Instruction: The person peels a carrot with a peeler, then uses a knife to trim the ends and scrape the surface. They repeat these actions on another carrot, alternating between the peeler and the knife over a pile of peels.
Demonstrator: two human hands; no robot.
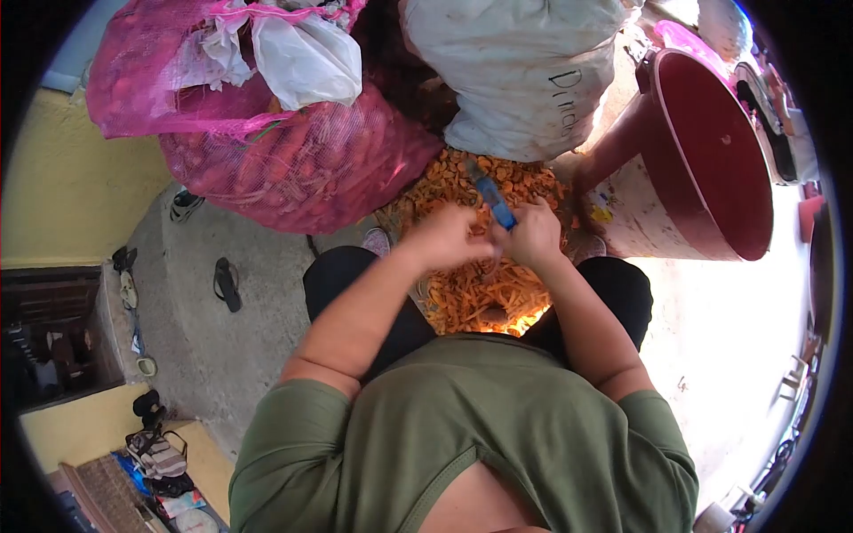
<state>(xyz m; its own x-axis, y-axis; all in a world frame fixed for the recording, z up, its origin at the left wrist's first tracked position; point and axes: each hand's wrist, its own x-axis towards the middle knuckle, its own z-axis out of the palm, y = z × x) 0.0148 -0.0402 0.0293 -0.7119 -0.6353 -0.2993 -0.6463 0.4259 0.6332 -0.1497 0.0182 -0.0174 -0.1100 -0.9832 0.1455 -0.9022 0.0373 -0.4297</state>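
My right hand [533,234] is closed around a slim blue tool [493,202], whose narrow greyish end points away from me; its exact kind does not show. Close beside it, my left hand [444,236] has curled fingers, smeared by motion; what they hold, if anything, is too blurred to name. Both hands hover over a heap of orange peelings and strips [480,293] between my knees. Beyond the hands lie thicker orange pieces [524,182].
A pink mesh sack [293,164] full of reddish roots bulges at front left. Next to it stands a white sack [524,80] with handwriting. A tall dark red bucket [657,195] is at right. A flip-flop [227,284] lies on the concrete floor [191,333].
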